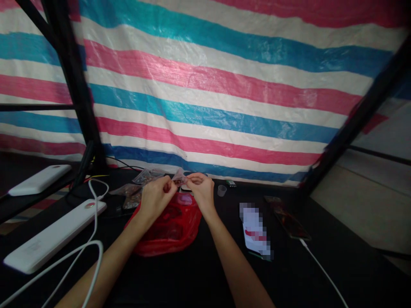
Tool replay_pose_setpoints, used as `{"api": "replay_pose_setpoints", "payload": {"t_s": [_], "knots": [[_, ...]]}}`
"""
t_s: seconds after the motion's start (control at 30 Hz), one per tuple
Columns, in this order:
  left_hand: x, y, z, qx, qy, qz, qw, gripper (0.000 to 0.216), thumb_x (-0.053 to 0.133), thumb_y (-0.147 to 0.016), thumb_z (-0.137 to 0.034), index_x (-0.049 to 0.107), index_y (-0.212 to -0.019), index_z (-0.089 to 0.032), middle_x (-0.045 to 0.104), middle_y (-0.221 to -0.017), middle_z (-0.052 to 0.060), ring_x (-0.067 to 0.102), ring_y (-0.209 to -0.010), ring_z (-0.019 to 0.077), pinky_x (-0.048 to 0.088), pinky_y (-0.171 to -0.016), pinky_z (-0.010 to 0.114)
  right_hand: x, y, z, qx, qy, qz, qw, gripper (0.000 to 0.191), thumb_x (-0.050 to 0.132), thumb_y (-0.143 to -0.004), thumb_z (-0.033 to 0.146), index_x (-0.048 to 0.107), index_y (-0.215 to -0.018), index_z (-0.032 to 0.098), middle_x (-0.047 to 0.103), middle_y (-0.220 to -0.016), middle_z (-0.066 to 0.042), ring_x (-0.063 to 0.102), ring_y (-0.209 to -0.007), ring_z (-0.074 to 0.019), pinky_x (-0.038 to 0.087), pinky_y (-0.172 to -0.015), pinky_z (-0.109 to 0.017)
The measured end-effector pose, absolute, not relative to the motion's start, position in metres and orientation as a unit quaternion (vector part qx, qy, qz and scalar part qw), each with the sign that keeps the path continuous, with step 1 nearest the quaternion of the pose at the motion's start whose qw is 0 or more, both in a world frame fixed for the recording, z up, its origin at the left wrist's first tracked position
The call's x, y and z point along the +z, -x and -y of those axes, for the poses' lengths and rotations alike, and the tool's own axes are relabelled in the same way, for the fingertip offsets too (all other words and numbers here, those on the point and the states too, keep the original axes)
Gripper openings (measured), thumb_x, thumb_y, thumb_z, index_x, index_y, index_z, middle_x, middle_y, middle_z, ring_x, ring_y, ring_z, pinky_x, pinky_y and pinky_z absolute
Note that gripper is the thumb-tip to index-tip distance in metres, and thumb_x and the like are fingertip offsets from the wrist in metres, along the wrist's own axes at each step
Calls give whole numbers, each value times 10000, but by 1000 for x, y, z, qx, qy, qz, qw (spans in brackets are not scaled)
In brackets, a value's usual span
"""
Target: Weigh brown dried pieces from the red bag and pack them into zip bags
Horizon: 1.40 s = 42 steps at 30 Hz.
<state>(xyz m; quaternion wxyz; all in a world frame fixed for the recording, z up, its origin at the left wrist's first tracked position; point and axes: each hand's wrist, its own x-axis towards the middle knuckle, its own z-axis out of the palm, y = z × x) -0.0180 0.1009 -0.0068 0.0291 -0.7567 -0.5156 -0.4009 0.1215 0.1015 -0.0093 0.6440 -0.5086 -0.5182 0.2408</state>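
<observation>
A small clear plastic bag (179, 175) is stretched between my two hands, above the far edge of a red plastic bag. My left hand (157, 196) pinches its left side, fingers curled in. On the other side, my right hand (203, 188) grips it between thumb and fingertips. Something small and brownish shows low in the clear bag, too small to name. The red plastic bag (160, 246) lies spread on the black table under my wrists, with dark contents I cannot make out. A pale, round-edged item behind my fingers is mostly hidden.
Clear bags of small parts (132, 197) lie left of my left hand. A small translucent cup (221, 191) stands to the right. Two phones, one lit (255, 233) and one cabled (289, 219), lie farther right. White power banks (54, 235) and looping cables occupy the left.
</observation>
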Motion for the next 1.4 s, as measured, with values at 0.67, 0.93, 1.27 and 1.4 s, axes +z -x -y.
{"api": "replay_pose_setpoints", "payload": {"t_s": [0.67, 0.93, 1.27, 1.4], "knots": [[-17, 40, -139, -533, 666, 498, -156, 284, 459, -785, -347, 648, -865, -151, 662, -883, 67, 599, -710, 177, 442, -676, 274, -7, -287, -149, -73, 753, 653, 27, 206, 641, -698, 207, 681, -899, 236, 663, -995, -68, 560, -1003, -223, 429, -792, -281], [-19, 34, -137, -558, 673, 454, -170, 283, 454, -797, -309, 669, -849, -133, 671, -851, 68, 601, -729, 173, 450, -677, 271, -50, -285, -155, -107, 797, 595, 13, 207, 497, -787, 141, 662, -910, 118, 642, -976, -173, 590, -952, -242, 431, -755, -302], [-10, 34, -129, -598, 637, 456, -168, 209, 481, -799, -243, 662, -823, -142, 659, -821, 48, 575, -716, 148, 438, -676, 250, -8, -263, -151, -37, 738, 618, 269, 264, 525, -766, 303, 638, -982, 202, 678, -934, -64, 615, -791, -182, 445, -688, -279], [-8, 35, -126, -613, 624, 463, -146, 215, 458, -818, -261, 642, -828, -150, 647, -838, 44, 573, -757, 153, 431, -696, 253, 1, -188, -122, 145, 534, 760, 339, 206, 584, -720, 320, 666, -883, 225, 693, -874, -18, 607, -704, -158, 457, -665, -275]]}}
